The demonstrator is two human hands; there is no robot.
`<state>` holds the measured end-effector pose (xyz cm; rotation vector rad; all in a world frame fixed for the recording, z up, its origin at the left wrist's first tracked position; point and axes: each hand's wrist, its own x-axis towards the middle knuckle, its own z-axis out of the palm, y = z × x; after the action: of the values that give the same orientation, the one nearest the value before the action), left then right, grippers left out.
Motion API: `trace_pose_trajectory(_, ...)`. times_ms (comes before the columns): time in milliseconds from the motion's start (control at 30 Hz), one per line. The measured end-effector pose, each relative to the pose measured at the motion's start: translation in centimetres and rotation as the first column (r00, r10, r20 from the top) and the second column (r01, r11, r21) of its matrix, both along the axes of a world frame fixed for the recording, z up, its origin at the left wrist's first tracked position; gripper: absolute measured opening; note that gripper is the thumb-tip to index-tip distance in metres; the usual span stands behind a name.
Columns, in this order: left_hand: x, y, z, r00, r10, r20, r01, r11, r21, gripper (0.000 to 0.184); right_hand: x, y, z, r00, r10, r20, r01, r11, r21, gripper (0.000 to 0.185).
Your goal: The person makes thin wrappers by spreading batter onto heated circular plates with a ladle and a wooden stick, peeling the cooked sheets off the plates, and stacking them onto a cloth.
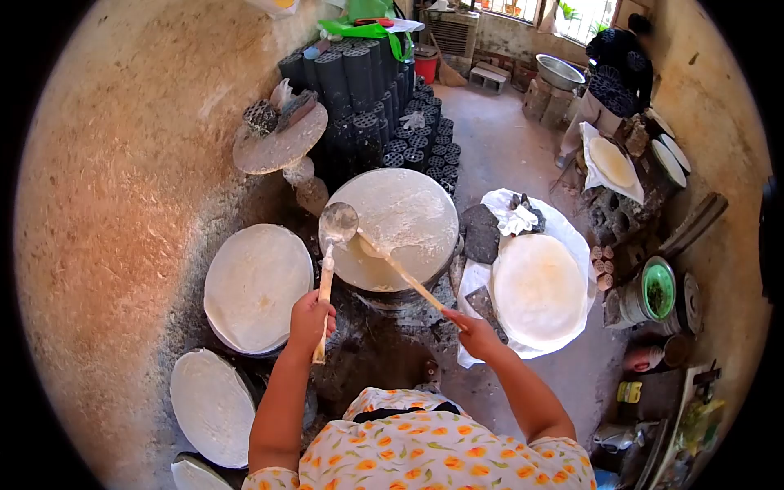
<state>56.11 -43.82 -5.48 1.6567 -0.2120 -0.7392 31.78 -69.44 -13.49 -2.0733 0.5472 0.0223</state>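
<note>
Head view, left hand (311, 317) gripped ladle (327, 273), right hand (476, 333) held wooden-handled spreader (408, 277), green basin (663, 274) contained dark-green bits (656, 297)

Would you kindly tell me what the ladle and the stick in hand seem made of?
Ladle bowl: probably metal, given its grey, dull sheen; ladle handle: likely wood or bamboo, tan and smooth-looking. Stick: apparently wood or bamboo, its shaft yellowish-tan and matte.

We look from a single camera at head height, facing forward and steeply down. The shirt (445, 449) is nearest us, along the bottom. We meet the griddle (429, 204) close by, near mid-view, seeing its top from near edge to far edge; beyond, the floor (496, 139) recedes to the windows (590, 18), upper right.
</note>
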Motion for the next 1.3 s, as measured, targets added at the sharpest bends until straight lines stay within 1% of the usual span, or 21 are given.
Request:
trace_pose_trajectory(33,0.2,-0.5,-0.5,1.000,0.014,0.008,-0.014,1.000,0.026,0.012,-0.5,-0.1,0.2,1.000,0.006,-0.003,-0.006,1.000,0.001,0.063)
trace_pose_trajectory(100,0.0,-1.3,-1.2,0.999,0.034,0.021,-0.035,0.999,0.037,0.011,-1.3,0.1,0.5,0.967,-0.248,-0.063,0.251,0.967,0.049,0.061)
trace_pose_trajectory(133,-0.4,-1.9,-1.1,0.999,0.033,0.023,-0.035,0.995,0.092,0.012,-1.0,0.5,-1.1,0.933,-0.293,0.209,0.287,0.956,0.056,0.059)
trace_pose_trajectory(167,-0.8,-2.3,-1.0,0.999,0.032,0.025,-0.035,0.989,0.143,0.012,-1.3,0.8,-2.4,0.934,-0.290,0.208,0.285,0.957,0.057,0.059)
trace_pose_trajectory(200,-1.2,-2.4,-1.2,1.000,0.018,0.002,-0.018,0.987,0.158,0.013,-0.8,1.9,-2.0,0.946,-0.312,0.082,0.289,0.933,0.214,0.060)
trace_pose_trajectory(300,-3.9,-3.3,0.1,0.998,0.035,-0.049,-0.024,0.976,0.215,0.013,0.1,5.4,-4.5,0.975,-0.154,0.158,0.075,0.906,0.418,0.069)
trace_pose_trajectory(333,-4.8,-3.5,0.7,0.997,0.029,-0.072,-0.015,0.981,0.195,0.013,0.8,6.9,-3.1,0.984,-0.158,0.088,0.089,0.847,0.525,0.070)
trace_pose_trajectory(433,-5.5,-2.9,2.2,0.911,0.240,-0.335,-0.226,0.971,0.080,0.012,1.7,8.7,0.9,0.986,-0.165,-0.008,0.132,0.762,0.633,0.070)
trace_pose_trajectory(500,-5.2,-0.2,3.7,0.875,0.197,-0.442,-0.291,0.944,-0.155,0.013,1.8,8.8,1.5,0.983,-0.182,-0.030,0.158,0.748,0.645,0.070)
trace_pose_trajectory(567,-5.2,3.1,6.5,0.894,0.048,-0.446,-0.193,0.939,-0.284,0.024,1.3,8.1,1.7,0.972,-0.113,0.208,0.061,0.969,0.241,0.067)
trace_pose_trajectory(600,-5.6,4.1,7.5,0.884,0.075,-0.462,-0.248,0.912,-0.328,0.025,1.2,7.8,2.8,0.972,-0.110,0.206,0.058,0.969,0.240,0.067)
trace_pose_trajectory(667,-6.4,5.2,8.6,0.869,0.109,-0.483,-0.315,0.875,-0.368,0.027,1.4,7.1,5.8,0.909,0.015,0.416,0.022,0.996,-0.084,0.063)
trace_pose_trajectory(700,-6.9,5.4,8.9,0.882,0.123,-0.454,-0.303,0.887,-0.349,0.028,1.8,6.7,6.0,0.912,0.026,0.409,0.010,0.996,-0.086,0.063)
trace_pose_trajectory(767,-7.0,6.3,8.7,0.890,0.150,-0.431,-0.311,0.891,-0.331,0.030,2.5,6.1,6.1,0.938,-0.151,0.311,0.153,0.988,0.018,0.058)
trace_pose_trajectory(833,-5.6,7.9,8.4,0.764,-0.118,-0.634,-0.321,0.783,-0.533,0.032,3.1,5.1,4.3,0.930,-0.158,0.332,0.152,0.987,0.042,0.059)
trace_pose_trajectory(867,-5.7,8.6,8.9,0.780,-0.133,-0.611,-0.315,0.761,-0.567,0.034,3.0,4.8,2.7,0.945,-0.115,0.307,0.139,0.989,-0.055,0.062)
trace_pose_trajectory(900,-6.1,9.2,9.6,0.783,-0.125,-0.609,-0.323,0.755,-0.570,0.034,2.9,4.6,1.2,0.957,-0.078,0.278,0.124,0.981,-0.150,0.065)
trace_pose_trajectory(933,-6.6,9.5,10.2,0.855,-0.041,-0.517,-0.289,0.789,-0.541,0.035,2.9,4.8,0.6,0.989,-0.048,0.137,0.074,0.979,-0.189,0.066)
trace_pose_trajectory(1000,-7.2,9.9,10.4,0.929,0.099,-0.357,-0.268,0.845,-0.463,0.034,3.5,5.3,-0.1,0.999,0.016,0.048,-0.001,0.953,-0.302,0.064)
trace_pose_trajectory(1067,-7.0,10.5,10.1,0.920,0.130,-0.369,-0.284,0.871,-0.401,0.033,4.8,6.0,-0.3,0.991,0.059,-0.118,-0.109,0.869,-0.483,0.059)
trace_pose_trajectory(1300,-7.0,12.8,8.6,0.878,0.221,-0.424,-0.379,0.862,-0.336,0.030,3.3,5.0,1.9,0.938,0.083,-0.337,-0.256,0.819,-0.513,0.062)
